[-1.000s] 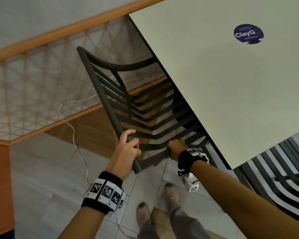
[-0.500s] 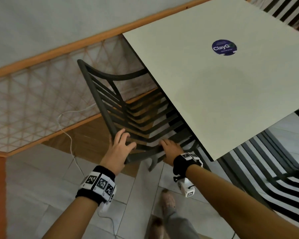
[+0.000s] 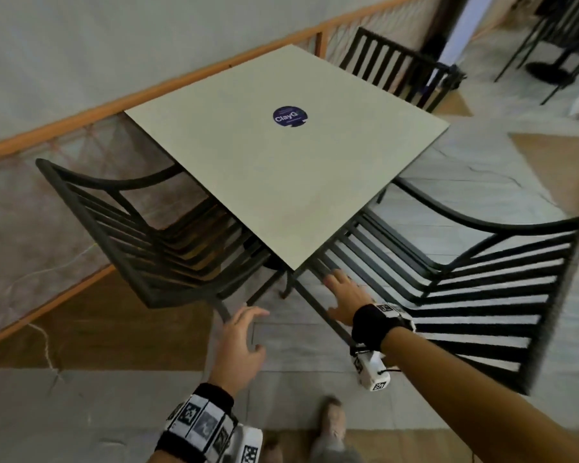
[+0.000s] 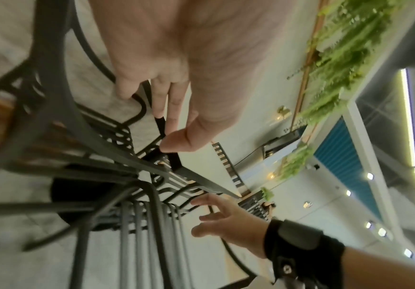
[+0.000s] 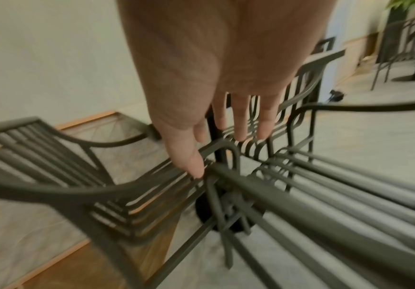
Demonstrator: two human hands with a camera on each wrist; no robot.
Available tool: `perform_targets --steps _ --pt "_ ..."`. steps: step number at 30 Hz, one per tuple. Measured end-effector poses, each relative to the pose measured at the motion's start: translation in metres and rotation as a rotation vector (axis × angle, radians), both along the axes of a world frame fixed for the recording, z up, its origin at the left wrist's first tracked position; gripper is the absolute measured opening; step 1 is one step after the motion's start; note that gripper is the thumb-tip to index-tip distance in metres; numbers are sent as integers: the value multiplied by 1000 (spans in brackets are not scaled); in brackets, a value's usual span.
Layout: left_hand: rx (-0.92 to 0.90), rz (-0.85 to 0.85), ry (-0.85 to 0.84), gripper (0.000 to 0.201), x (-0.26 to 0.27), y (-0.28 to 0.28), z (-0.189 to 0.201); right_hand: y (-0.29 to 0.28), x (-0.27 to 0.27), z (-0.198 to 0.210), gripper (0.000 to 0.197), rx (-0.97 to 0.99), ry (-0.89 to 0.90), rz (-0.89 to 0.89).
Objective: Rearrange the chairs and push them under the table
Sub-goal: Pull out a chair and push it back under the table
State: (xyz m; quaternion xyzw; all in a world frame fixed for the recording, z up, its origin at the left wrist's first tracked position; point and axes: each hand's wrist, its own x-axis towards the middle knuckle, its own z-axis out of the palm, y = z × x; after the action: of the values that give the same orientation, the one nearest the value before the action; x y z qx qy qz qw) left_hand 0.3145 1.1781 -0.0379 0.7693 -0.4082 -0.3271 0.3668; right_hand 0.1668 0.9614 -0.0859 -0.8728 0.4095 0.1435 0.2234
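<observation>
A cream square table [image 3: 281, 182] with a blue sticker [image 3: 290, 116] stands in the middle. A dark slatted metal chair [image 3: 114, 228] sits at its left side, seat under the top. A second slatted chair [image 3: 482, 279] stands at the right, its seat front under the table edge. My left hand [image 3: 244, 325] hovers open near the left chair's near corner and holds nothing. My right hand [image 3: 341, 292] is open with straight fingers over the right chair's near side rail [image 5: 275, 199]; whether it touches is unclear.
A third chair [image 3: 391, 65] stands at the table's far side. An orange-railed mesh fence [image 3: 181, 78] runs behind the left chair, and a white cable [image 3: 47, 345] lies on the floor. More dark furniture [image 3: 555, 45] is at top right. My shoes [image 3: 331, 419] are below.
Both hands have let go of the left chair's back rail. The right hand has moved right to the second chair, and the view has pulled back.
</observation>
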Motion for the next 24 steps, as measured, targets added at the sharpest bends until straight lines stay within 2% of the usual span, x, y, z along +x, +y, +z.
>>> perform_targets --steps 6,11,17,20,24 --pt "-89 181 414 50 -70 -72 16 -95 -109 93 54 -121 41 -33" --pt "27 277 378 43 -135 -152 -12 -194 -192 141 53 -160 79 -42" --pt "232 511 440 58 -217 -238 -53 -294 -252 141 54 -155 122 -4" --pt "360 606 390 46 -242 -268 -69 -340 -264 129 52 -132 125 21" --pt "558 716 351 77 -257 -298 -93 -397 -260 96 52 -82 152 43"
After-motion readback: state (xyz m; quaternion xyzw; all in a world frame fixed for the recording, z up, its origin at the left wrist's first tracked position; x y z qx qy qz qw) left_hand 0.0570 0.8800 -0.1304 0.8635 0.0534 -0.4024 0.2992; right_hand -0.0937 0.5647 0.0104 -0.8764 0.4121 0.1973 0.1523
